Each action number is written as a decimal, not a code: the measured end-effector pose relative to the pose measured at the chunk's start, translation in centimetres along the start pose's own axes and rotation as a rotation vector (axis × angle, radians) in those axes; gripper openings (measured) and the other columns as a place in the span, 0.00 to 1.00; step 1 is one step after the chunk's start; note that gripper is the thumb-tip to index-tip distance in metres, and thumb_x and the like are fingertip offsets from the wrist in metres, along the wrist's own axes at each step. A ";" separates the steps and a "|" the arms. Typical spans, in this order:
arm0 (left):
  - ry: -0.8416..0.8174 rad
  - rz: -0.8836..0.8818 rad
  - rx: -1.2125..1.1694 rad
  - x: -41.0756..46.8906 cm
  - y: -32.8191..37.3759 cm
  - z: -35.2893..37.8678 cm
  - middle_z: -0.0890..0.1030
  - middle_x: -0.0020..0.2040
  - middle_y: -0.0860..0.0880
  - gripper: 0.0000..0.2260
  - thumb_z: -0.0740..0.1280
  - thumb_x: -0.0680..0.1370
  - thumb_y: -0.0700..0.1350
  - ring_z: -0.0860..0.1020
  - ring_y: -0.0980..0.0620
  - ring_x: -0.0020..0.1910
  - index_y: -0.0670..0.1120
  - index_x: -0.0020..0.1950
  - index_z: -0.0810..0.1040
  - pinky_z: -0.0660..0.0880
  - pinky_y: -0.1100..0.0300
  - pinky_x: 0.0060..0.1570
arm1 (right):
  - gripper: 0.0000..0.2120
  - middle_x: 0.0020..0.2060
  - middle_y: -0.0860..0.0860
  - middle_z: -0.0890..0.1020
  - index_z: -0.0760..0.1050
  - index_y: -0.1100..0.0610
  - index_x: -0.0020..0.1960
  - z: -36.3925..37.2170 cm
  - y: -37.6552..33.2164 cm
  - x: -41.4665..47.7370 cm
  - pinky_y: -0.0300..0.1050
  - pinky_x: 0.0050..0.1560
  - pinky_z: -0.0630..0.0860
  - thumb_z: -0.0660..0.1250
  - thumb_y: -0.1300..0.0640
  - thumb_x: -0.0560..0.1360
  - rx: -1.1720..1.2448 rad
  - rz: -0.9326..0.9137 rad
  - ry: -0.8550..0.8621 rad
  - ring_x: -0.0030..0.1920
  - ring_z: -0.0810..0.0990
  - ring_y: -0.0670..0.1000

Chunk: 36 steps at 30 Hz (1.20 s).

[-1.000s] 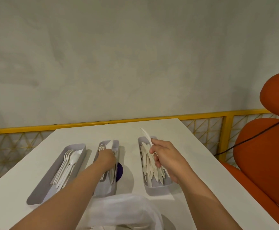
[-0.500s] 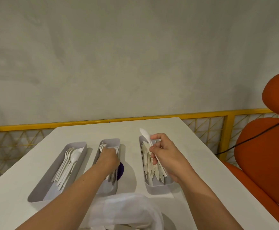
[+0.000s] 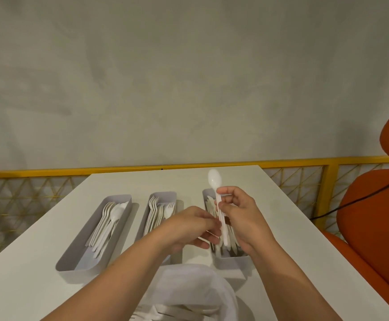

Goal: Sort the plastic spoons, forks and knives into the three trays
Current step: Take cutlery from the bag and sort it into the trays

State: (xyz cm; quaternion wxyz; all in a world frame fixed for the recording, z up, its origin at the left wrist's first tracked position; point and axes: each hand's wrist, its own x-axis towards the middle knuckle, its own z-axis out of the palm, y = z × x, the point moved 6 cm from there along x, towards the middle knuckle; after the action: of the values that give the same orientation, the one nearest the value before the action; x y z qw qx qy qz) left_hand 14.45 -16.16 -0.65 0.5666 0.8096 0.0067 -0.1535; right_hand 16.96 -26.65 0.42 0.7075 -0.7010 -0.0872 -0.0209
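Above the right-hand tray (image 3: 229, 262), right hand (image 3: 240, 216): grip closed on a white plastic spoon (image 3: 219, 200), thumb and fingers pinching the handle, bowl up and pointing away from me, handle tip hanging down over the tray's contents. Wrist bent inward, forearm entering from lower right.

Left hand (image 3: 189, 225): reaching across, fingers curled at the lower part of the same handle; I cannot tell whether this grip has closed on it or only touches. Forearm crosses over the middle tray (image 3: 163, 196).

Step in hand, as I judge it: passing the spoon left. To do it well, I would let the left fingers pinch the handle firmly before the right lets go, then carry it level so the light plastic does not flick loose.

Left tray (image 3: 119, 200): holds spoons, with what look like fork tines among them, so the likely destination.
Middle tray: forks.
Right-hand tray: flat white pieces, probably knives.
Desk (image 3: 38, 286): white; a white plastic bag (image 3: 193, 290) with unsorted cutlery lies at the near edge.
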 end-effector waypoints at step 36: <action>0.891 -0.209 0.274 -2.4 -12.8 -20.7 0.76 0.40 0.40 0.06 0.63 0.76 0.35 0.77 0.41 0.43 0.41 0.40 0.79 0.76 0.52 0.48 | 0.06 0.41 0.48 0.77 0.76 0.49 0.51 8.7 -0.4 -7.8 0.37 0.41 0.74 0.63 0.58 0.78 -0.367 0.016 -0.800 0.40 0.77 0.43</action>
State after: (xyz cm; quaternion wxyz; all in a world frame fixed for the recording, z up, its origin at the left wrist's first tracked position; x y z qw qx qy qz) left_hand 14.83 7.82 -5.29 0.3780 0.8589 0.3100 0.1529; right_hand 8.37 -18.68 -0.40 0.4818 -0.7687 -0.3437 0.2424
